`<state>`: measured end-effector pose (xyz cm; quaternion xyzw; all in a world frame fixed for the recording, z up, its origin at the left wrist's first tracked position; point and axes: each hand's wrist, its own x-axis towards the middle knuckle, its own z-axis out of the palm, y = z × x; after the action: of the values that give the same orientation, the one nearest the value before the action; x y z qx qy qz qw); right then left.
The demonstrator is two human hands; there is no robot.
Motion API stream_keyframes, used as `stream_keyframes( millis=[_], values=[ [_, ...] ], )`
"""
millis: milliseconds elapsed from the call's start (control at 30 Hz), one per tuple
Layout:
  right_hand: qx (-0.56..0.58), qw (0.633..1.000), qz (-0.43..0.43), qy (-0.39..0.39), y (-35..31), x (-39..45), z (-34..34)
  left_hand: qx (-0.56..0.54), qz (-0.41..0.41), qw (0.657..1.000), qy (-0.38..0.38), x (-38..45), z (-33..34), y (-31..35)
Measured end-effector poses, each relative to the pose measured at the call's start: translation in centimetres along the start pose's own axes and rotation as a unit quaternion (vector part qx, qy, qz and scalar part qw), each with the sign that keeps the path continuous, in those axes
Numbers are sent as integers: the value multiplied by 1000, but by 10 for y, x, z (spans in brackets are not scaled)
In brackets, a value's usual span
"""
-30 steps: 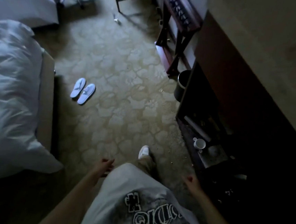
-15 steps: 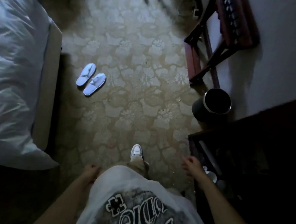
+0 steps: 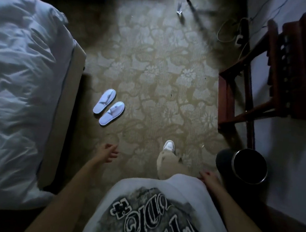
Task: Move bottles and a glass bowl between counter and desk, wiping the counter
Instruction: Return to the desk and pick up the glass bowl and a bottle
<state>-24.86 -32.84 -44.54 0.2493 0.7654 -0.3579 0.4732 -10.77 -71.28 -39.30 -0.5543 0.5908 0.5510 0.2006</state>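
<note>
- The step in hand looks like a walk between counter and desk with nothing carried — one white shoe [image 3: 169,146] is planted on the patterned carpet [image 3: 153,63] at lower centre of the frame, and both arms hang beside the printed white shirt [image 3: 158,210].
- The left hand [image 3: 108,153], lower centre-left, hangs in the air above the carpet; its fingers are loosely curled and slightly parted, holding and touching nothing.
- The right hand [image 3: 208,178], lower right, sits at the edge of the shirt hem, just beside a dark round bin [image 3: 249,167]; only part of it shows, the fingers seem relaxed and empty, though whether they brush the shirt I cannot tell.
- Of the task's things, no glass bowl, cloth, counter or desk top is in view. A small clear object stands on the carpet at top centre, perhaps a bottle [image 3: 180,6], but it is too blurred to say.
- Elsewhere: a bed with white bedding [image 3: 17,84] fills the left side, a pair of white slippers [image 3: 109,107] lies just off its corner, and a dark wooden luggage rack [image 3: 283,68] stands at upper right by the wall.
- The next move, as I judge it, calls for reaching the surface where the bottles stand and bringing an empty hand to one — both are free for it.
</note>
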Motion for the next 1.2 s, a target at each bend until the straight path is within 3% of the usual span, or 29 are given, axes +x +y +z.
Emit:
stream_keyframes(
  millis=[167,333,433,600,700,833,967,1067,1200],
  values=[
    [-78,991,-103,-37,-210,36,-21,-45,-104,993,42,23,3,42],
    [-101,980,-168,-37,-390,72,-34,-52,-116,991,43,71,-5,132],
    [-94,982,-159,-34,-458,107,-41,-57,-124,990,22,130,-11,198],
    [-55,996,-66,3,-529,155,-59,-46,-116,992,-3,243,-47,359],
    [-38,999,-16,21,-573,170,-75,-32,-59,997,-38,297,-78,480],
    [-32,999,17,30,-665,189,-84,-25,75,997,-1,339,-115,656],
    [-45,999,5,12,-772,246,-74,-15,134,991,1,400,-136,770],
    [-45,999,-25,13,-866,306,-61,-33,95,995,22,450,-144,817],
    [-52,997,-58,-20,-1015,372,-56,-85,-50,993,65,488,-151,843]
  ],
)
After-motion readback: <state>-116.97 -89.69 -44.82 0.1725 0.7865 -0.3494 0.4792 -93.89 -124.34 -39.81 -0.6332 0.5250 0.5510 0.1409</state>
